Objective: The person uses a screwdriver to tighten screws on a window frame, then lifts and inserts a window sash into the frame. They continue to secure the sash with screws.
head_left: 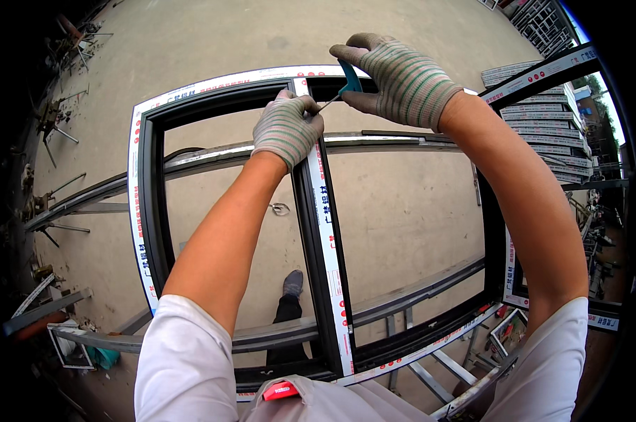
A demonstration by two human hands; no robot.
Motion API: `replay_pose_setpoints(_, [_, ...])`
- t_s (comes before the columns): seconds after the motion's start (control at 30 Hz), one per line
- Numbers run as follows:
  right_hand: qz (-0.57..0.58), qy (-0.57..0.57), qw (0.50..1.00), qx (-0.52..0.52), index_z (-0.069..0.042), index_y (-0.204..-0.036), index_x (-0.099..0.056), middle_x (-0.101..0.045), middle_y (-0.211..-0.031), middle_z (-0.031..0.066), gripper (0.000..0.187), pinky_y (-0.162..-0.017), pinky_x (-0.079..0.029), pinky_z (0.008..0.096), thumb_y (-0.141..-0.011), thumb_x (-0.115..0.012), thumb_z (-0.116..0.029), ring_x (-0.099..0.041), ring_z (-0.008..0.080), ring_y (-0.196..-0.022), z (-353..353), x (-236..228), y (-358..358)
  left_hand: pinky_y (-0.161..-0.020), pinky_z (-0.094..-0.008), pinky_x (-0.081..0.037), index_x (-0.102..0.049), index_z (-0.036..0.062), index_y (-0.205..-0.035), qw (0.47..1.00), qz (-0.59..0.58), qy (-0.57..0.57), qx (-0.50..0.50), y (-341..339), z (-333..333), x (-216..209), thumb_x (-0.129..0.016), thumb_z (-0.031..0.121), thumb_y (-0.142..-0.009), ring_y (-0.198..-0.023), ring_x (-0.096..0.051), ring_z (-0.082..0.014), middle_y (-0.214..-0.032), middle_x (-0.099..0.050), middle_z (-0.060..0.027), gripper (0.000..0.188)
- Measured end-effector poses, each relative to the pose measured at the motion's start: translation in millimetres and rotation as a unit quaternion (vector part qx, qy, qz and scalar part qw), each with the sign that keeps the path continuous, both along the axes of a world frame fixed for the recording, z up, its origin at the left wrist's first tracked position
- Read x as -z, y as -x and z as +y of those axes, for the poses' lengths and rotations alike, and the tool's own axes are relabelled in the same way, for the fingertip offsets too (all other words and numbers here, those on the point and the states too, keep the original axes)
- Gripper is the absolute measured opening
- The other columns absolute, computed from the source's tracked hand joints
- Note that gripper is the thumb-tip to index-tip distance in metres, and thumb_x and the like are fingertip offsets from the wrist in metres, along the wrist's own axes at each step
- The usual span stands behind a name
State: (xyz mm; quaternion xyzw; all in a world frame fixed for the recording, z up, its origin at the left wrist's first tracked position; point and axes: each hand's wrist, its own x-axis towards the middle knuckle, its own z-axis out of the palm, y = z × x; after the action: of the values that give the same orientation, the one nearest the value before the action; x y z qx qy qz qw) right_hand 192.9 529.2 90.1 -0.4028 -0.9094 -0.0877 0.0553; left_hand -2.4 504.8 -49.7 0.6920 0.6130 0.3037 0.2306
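Note:
A black window frame [305,232] lies flat before me, its faces covered with printed white protective film and a mullion dividing it. My left hand [287,130], in a striped knit glove, is closed at the far end of the mullion. Its thumb and fingertips pinch close to a tool's thin metal shaft; whatever else they grip is hidden. Above and to the right, my right hand [402,81] wears a matching glove. Its fingers are curled round the teal handle of a thin-shafted driver [351,79], whose shaft slants down toward my left fingertips.
Metal rails [219,160] run beneath the window frame. Another filmed frame [543,74] stands at the right, near stacked wrapped profiles [546,133]. A metal loop [280,209] lies on the concrete floor. Tools and metal stands [58,126] line the left side.

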Motion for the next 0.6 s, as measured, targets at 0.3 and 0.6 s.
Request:
replay_pose_setpoints(0.3, [-0.239, 0.018, 0.97, -0.041, -0.012, -0.132, -0.069, -0.07, -0.127, 0.0072, 0.047, -0.101, -0.058, 0.0375, -0.093, -0.079, -0.037, -0.068, 0.0267, -0.118, 13, -25, 10, -0.092, -0.0441, -0.058, -0.082, 0.0171, -0.103, 0.999, 0.005, 0.046, 0.008, 1, -1, -7, -0.075, 0.026, -0.087, -0.102, -0.07, -0.0321, -0.11, -0.069, -0.0127, 0.019])
replay_pose_setpoints(0.6, [0.128, 0.322, 0.88, 0.326, -0.002, -0.068, -0.072, -0.061, -0.052, 0.0092, 0.076, -0.064, -0.054, 0.0411, -0.102, -0.047, -0.065, -0.064, 0.0211, -0.056, -6, 0, 31, -0.083, -0.0397, -0.057, -0.082, 0.0114, -0.099, 1.0, -0.007, 0.011, 0.007, 1, -1, -2, -0.078, 0.029, -0.085, -0.09, -0.069, -0.0286, -0.101, -0.067, -0.0114, 0.022])
